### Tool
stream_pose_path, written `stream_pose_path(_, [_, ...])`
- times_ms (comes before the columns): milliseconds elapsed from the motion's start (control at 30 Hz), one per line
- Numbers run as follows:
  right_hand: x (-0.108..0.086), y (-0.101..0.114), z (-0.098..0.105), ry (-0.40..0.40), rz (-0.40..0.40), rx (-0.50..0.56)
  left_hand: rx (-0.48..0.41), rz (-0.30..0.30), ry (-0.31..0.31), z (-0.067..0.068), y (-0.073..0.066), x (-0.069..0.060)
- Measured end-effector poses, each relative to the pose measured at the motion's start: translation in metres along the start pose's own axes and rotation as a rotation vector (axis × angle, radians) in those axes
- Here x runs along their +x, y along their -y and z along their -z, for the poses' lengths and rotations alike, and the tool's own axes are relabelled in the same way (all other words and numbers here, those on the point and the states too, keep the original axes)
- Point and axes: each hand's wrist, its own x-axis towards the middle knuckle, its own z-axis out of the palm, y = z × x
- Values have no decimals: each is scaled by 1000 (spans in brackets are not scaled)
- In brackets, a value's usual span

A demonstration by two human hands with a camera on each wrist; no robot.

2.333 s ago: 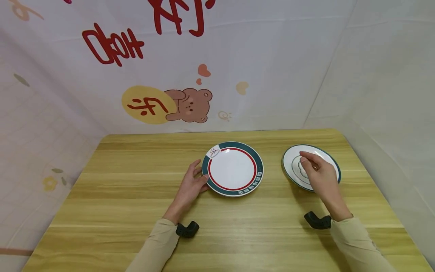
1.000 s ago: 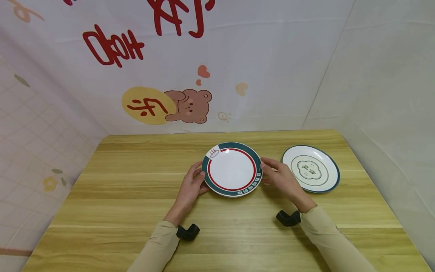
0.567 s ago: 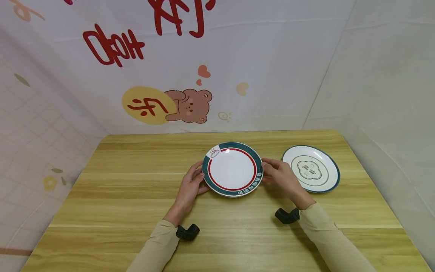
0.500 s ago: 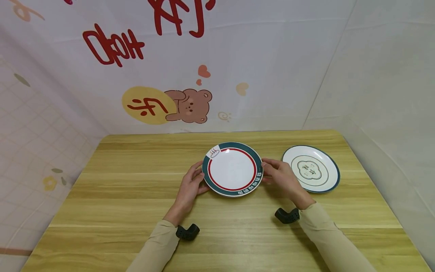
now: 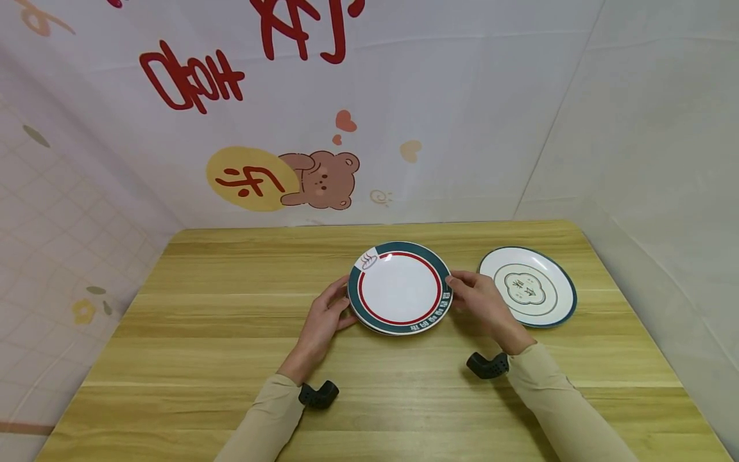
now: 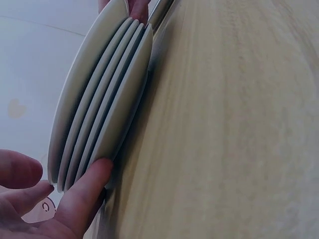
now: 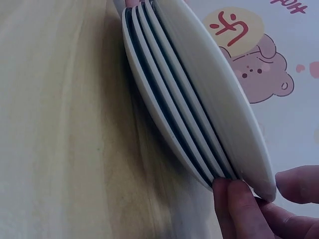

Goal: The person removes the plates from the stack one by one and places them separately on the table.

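Observation:
A stack of several plates lies mid-table. Its top plate [image 5: 398, 289] is white with a dark green rim, a red ring and printed characters. My right hand [image 5: 485, 308] pinches this plate's right rim, thumb over the edge, while other fingertips meet the rims of the plates below [image 7: 184, 134]. On the left side my left hand [image 5: 323, 321] touches the stack; in the left wrist view one finger lies along the lower rims [image 6: 94, 129], and the thumb stands apart from the plates. A gap shows between the top plate and those beneath it.
Right of the stack, a white plate with a blue-green edge and a printed flower-shaped mark [image 5: 525, 289] lies on the wooden table [image 5: 231, 308]. Behind rises a white wall cloth [image 5: 473, 115] with a bear and red characters. Dark curved pieces [image 5: 487, 366] sit at both wrists.
The right hand has come left from over the other plate to the stack's right rim. Since half a second ago the top plate has shifted slightly right and turned a little. The left hand stays beside it.

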Motion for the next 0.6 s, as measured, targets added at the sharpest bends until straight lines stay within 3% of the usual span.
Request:
stream_pose_path(300, [0,-2,4,8,8,88,-25,-8,5,0,1,1])
stream_pose_path(600, [2,-3,11,1,2,41,-2,-17,2,0,4,2])
